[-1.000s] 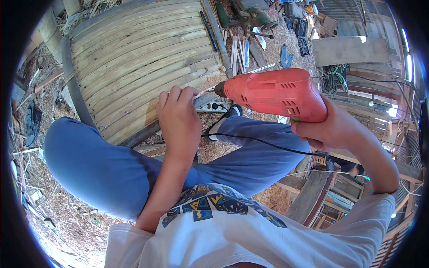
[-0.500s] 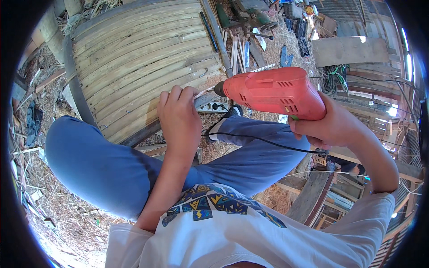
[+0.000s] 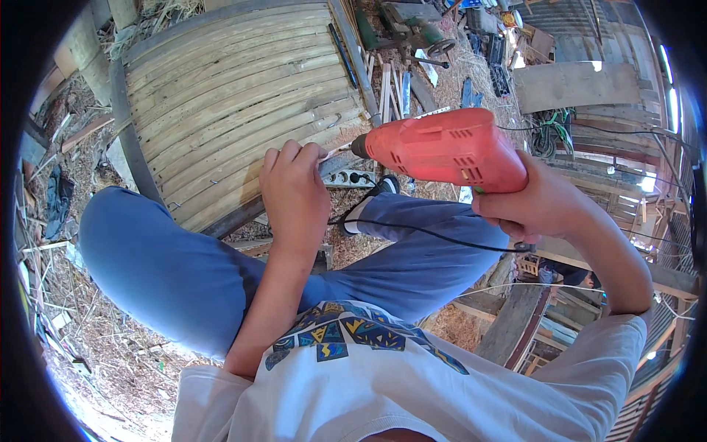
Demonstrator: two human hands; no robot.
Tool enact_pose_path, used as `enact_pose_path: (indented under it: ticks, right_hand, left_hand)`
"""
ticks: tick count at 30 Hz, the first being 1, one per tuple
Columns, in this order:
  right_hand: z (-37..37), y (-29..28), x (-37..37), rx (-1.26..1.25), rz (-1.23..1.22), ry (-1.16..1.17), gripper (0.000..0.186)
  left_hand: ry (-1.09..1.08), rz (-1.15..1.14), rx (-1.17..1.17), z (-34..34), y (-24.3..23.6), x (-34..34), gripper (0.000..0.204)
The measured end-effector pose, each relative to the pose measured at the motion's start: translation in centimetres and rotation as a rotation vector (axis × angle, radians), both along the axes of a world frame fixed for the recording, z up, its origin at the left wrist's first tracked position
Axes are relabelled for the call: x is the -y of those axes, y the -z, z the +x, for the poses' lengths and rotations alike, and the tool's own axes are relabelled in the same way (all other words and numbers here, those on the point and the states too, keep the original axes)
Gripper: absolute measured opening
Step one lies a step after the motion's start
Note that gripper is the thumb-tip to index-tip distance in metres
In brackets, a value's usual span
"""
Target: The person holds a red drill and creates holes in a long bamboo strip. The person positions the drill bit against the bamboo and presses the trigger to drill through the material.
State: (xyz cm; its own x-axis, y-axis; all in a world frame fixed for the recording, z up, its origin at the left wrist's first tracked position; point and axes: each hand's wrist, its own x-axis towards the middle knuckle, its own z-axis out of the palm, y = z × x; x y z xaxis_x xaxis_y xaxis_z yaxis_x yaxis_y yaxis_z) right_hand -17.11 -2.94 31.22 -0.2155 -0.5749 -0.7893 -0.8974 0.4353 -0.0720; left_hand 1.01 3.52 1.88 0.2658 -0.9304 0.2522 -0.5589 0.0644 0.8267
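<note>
My right hand [image 3: 541, 200] is wrapped round the handle of a red corded power drill [image 3: 445, 149], which lies level with its black chuck pointing left. From the chuck a thin pale stick [image 3: 337, 152] runs toward my left hand [image 3: 296, 188]. The fingers of that hand are closed around the stick's other end, and their tips are mostly hidden behind the back of the hand. Both hands are held above the near right corner of a slatted wooden platform [image 3: 236, 110].
A black cable [image 3: 434, 234] crosses over my right leg. Below the chuck, a white power strip [image 3: 346, 178] has a black plug in it. A dark thin rod [image 3: 343, 55] rests on the platform. Wood strips [image 3: 386, 92] and scrap litter the ground; a coiled cable [image 3: 549, 132] lies to the right.
The drill and my right hand have shifted slightly left. My left hand stays almost where it was, still pinching the stick.
</note>
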Motion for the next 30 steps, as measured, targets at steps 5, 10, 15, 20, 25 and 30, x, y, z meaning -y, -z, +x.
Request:
enact_pose_path:
  ticks: [5,10,15,20,25,30]
  right_hand:
    - [-0.6,0.1,0.4,0.072,0.052,-0.056,0.026]
    - [-0.6,-1.5,-1.4,0.258,-0.054,0.031,0.028]
    - [-2.6,-2.8,-3.0,0.317,-0.137,0.094,0.027]
    - [-6.3,0.3,-4.2,0.663,-0.367,0.226,0.032]
    - [-9.0,10.0,-3.2,1.102,-0.533,0.386,0.033]
    - [-11.3,14.1,-3.5,1.2,-0.651,0.55,0.032]
  left_hand:
    - [0.008,-0.041,-0.013,0.1,0.5,0.1,0.013]
    - [0.015,-0.028,-0.014,0.1,0.4,0.0,0.013]
    - [0.014,-0.063,0.005,0.2,0.7,-0.1,0.014]
    - [0.062,-0.035,0.08,0.1,0.3,-0.3,0.02]
    - [0.092,0.025,0.189,0.5,0.2,-0.5,0.02]
    - [0.117,0.082,0.226,0.8,-0.5,-0.4,0.014]
